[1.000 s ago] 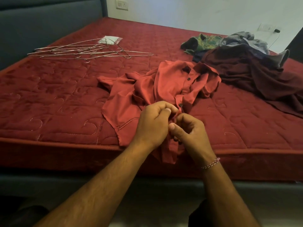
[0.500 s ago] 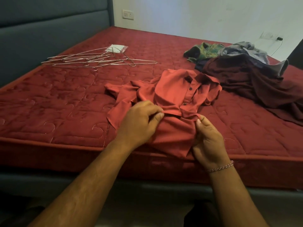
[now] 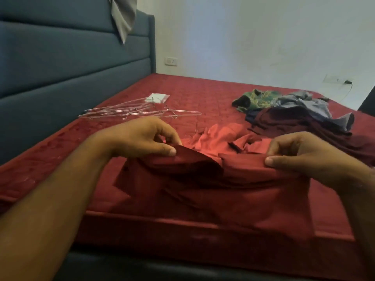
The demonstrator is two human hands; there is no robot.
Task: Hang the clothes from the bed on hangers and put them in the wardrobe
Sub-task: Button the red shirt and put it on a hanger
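Head view: left hand and right hand each pinch the red shirt's edge, lifted over the bed — its lower part shadowed. Hangers lie beyond; no writing is legible.

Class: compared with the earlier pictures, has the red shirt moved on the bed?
Yes. The red shirt has been lifted off the mattress at its near edge, held up and spread between the left hand and right hand.
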